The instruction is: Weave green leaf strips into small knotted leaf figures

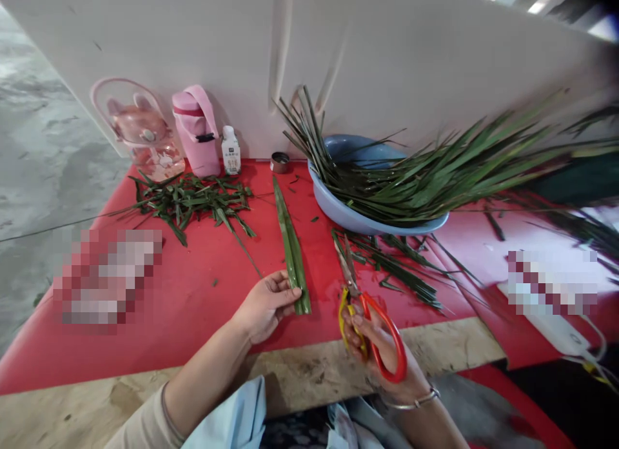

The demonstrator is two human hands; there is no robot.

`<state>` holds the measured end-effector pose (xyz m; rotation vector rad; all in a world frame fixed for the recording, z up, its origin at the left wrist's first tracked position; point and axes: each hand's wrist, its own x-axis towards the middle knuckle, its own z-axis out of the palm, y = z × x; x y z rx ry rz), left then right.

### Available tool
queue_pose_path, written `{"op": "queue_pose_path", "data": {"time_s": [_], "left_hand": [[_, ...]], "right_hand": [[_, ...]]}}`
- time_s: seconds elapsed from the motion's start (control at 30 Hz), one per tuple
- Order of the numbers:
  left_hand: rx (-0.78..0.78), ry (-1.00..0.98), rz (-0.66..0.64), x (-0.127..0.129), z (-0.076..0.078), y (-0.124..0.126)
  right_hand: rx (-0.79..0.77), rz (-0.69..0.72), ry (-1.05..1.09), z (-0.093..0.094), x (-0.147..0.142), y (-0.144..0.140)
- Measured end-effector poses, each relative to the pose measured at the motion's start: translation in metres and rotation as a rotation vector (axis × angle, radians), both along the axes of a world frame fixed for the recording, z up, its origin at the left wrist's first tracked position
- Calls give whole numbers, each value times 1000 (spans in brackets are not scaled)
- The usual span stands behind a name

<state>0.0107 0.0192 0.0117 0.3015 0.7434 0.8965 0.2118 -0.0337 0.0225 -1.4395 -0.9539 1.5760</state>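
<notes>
A long green leaf [289, 242], pointed at its far end and squared off at the near end, is pinched in my left hand [269, 305] over the red table covering. To the right of it, my right hand [374, 339] grips a pair of scissors [349, 268] with one red and one yellow handle. The blades are slightly parted and point away from me, apart from the leaf. Cut leaf strips [406, 275] lie just beyond the scissors, and a heap of short leaf pieces [188, 200] lies farther off to the left.
A blue basin [324, 194] of long leaves stands at the back right. A pink clear jug [155, 142], pink bottle bag [196, 136], small white bottle [231, 152] and round tin [279, 162] line the back left. A white power strip [546, 320] lies at right; a bare wooden edge [449, 346] runs nearest me.
</notes>
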Motion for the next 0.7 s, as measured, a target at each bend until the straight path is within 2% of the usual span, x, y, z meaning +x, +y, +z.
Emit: {"op": "queue_pose_path", "data": {"time_s": [0.1,0.27,0.53,0.7], "left_hand": [[-16,98,88,4,-5,0],[139,281,120,9,-1,-3],[211,252,24,10,1,-8],[303,322,94,9,-4,-8]], "right_hand": [[-102,83,117,5,-10,-15],[-37,156,-33,13,-27,-31],[7,165,-190,13,-44,-41],[56,178,-228,16,-47,-44]]}}
